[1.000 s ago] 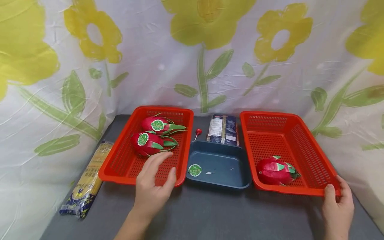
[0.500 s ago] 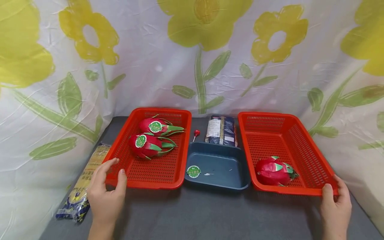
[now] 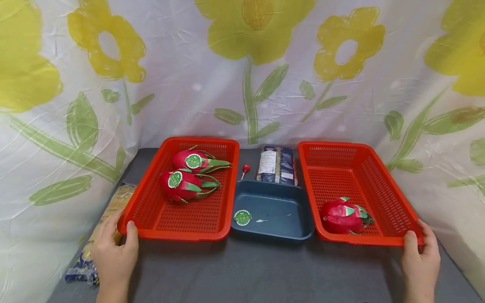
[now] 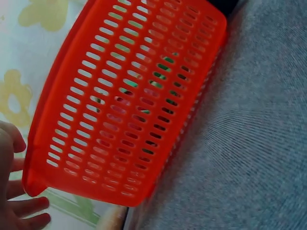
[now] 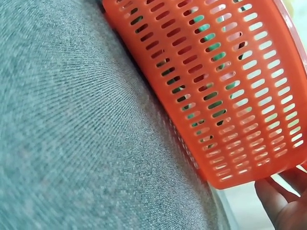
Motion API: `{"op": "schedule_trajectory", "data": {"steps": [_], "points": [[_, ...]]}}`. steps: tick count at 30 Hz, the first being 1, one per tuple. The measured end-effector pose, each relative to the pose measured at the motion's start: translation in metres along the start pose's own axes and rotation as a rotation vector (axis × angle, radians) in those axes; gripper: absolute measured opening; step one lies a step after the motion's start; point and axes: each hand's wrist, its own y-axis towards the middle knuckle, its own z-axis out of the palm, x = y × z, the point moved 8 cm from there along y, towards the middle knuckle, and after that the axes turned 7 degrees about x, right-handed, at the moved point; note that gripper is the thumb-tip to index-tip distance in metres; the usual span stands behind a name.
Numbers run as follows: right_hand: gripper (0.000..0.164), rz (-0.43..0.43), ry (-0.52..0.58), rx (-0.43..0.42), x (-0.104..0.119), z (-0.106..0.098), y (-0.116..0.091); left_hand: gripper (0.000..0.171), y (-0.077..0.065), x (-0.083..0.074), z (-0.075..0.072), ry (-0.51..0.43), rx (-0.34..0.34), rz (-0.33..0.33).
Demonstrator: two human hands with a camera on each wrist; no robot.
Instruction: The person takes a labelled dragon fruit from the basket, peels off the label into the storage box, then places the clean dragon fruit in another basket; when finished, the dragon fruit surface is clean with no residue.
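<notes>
Two red plastic baskets stand apart on the table. My left hand (image 3: 113, 252) holds the near-left corner of the left basket (image 3: 185, 234), thumb at the front rim and fingers round the side. Inside lie two dragon fruits, an upper one (image 3: 182, 158) and a lower one (image 3: 176, 191), both with round green stickers. At the near-right corner of the right basket (image 3: 363, 239), my right hand (image 3: 420, 261) grips the rim. One dragon fruit (image 3: 342, 216) rests in that basket's near-left part. Both wrist views show the slotted basket walls from outside, fruit colours behind the slots.
A dark blue tray (image 3: 273, 206) with a loose green sticker (image 3: 242, 217) sits between the baskets. Behind it are a lollipop (image 3: 245, 169) and a dark blue package (image 3: 277, 165). A yellow and blue packet (image 3: 85, 263) lies left, partly behind my left hand. A flowered curtain (image 3: 189, 97) rises behind.
My left hand has moved left from over the left basket's front to its near-left corner and taken hold there. My right hand stays on the right basket's corner. The view has shifted slightly.
</notes>
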Motion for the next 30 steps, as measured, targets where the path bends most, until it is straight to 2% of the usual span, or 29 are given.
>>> {"op": "schedule_trajectory", "data": {"steps": [4,7,10,13,15,18,21,23,25,27,30], "points": [[0.051,-0.022,-0.064,-0.021,0.002,-0.002,-0.001,0.034,-0.001,0.005,0.006,0.013,0.027,-0.014],[0.049,-0.136,-0.156,-0.094,0.013,-0.007,-0.004,0.034,-0.001,0.006,0.007,0.02,0.02,-0.029],[0.045,-0.286,-0.232,-0.189,0.031,-0.013,-0.011,0.034,-0.002,0.007,0.007,0.023,0.019,-0.051],[0.041,-0.393,-0.256,-0.224,0.051,-0.013,-0.017,0.034,-0.002,0.009,0.007,0.024,0.025,-0.075],[0.04,-0.421,-0.282,-0.215,0.064,-0.009,-0.02,0.035,-0.002,0.01,0.008,0.032,0.031,-0.09],[0.039,-0.428,-0.286,-0.139,0.086,0.001,-0.022,0.037,-0.002,0.012,0.009,0.044,0.041,-0.101],[0.038,-0.394,-0.248,0.01,0.107,0.018,-0.025,0.037,-0.003,0.012,0.01,0.044,0.047,-0.103],[0.038,-0.424,-0.228,0.127,0.124,0.032,-0.031,0.038,-0.003,0.012,0.011,0.04,0.048,-0.106],[0.039,-0.488,-0.217,0.234,0.142,0.046,-0.04,0.038,-0.004,0.012,0.011,0.035,0.049,-0.109],[0.04,-0.587,-0.21,0.32,0.161,0.058,-0.05,0.038,-0.004,0.012,0.011,0.029,0.049,-0.111],[0.042,-0.722,-0.177,0.405,0.188,0.074,-0.065,0.038,-0.005,0.012,0.011,0.028,0.048,-0.107]]}}
